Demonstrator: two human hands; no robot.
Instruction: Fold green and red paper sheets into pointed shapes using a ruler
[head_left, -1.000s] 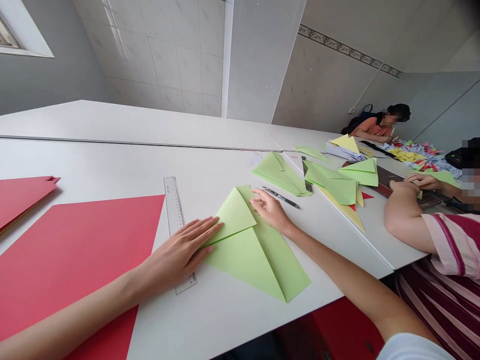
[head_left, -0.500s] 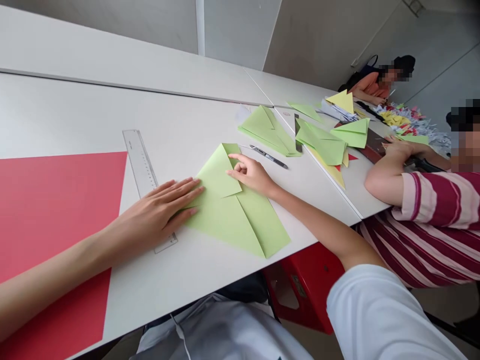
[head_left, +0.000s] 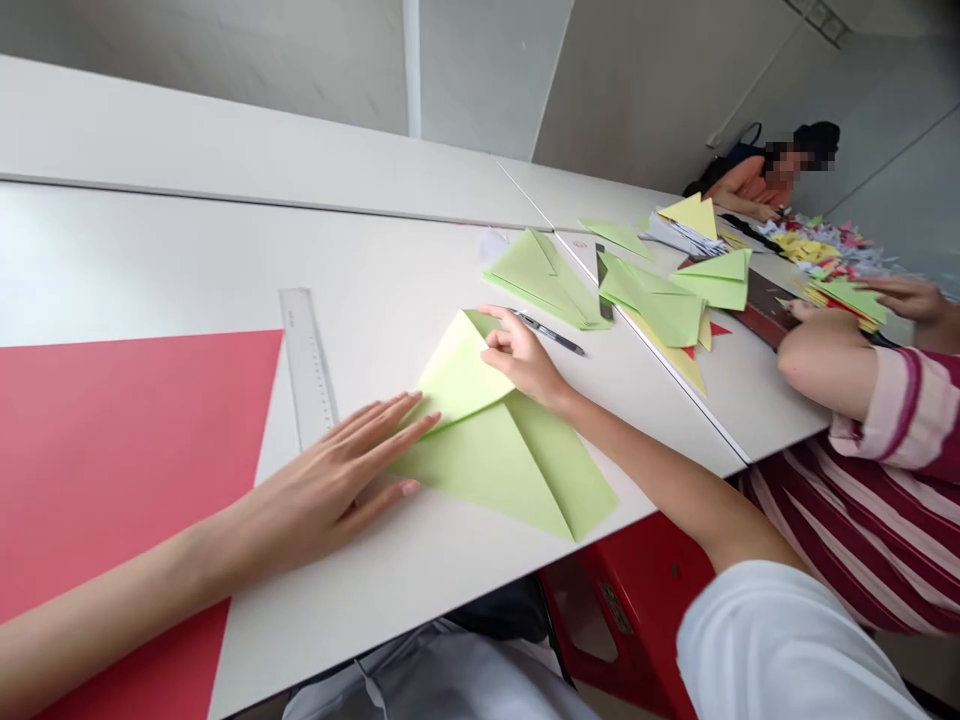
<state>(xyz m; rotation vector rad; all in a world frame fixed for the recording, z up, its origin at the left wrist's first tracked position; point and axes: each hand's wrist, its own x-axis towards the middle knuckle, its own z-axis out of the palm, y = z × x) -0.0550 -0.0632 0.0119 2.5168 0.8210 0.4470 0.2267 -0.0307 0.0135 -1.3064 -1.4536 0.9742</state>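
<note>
A folded green paper (head_left: 495, 460) lies on the white table in front of me, its upper flap slightly raised along the lower edge. My left hand (head_left: 367, 460) rests with fingers spread on the paper's left corner. At the flap's upper right edge, my right hand (head_left: 517, 355) has its thumb and index finger around the paper, the other fingers curled. Left of the green paper, a clear ruler (head_left: 307, 365) lies partly under my left hand. A large red sheet (head_left: 127, 450) extends beneath my left forearm.
A pen (head_left: 555, 335) lies just beyond my right hand. Folded green papers (head_left: 536, 280) and yellow pieces (head_left: 690, 215) are farther right. A person in a striped shirt (head_left: 847, 500) sits at the right; another person (head_left: 750, 185) is at the far end. A red stool (head_left: 645, 610) stands below the table edge.
The flap's lower edge has lifted from the paper, and my right hand now pinches its edge. My left fingers have shifted onto the flap's left side. The view has shifted slightly.
</note>
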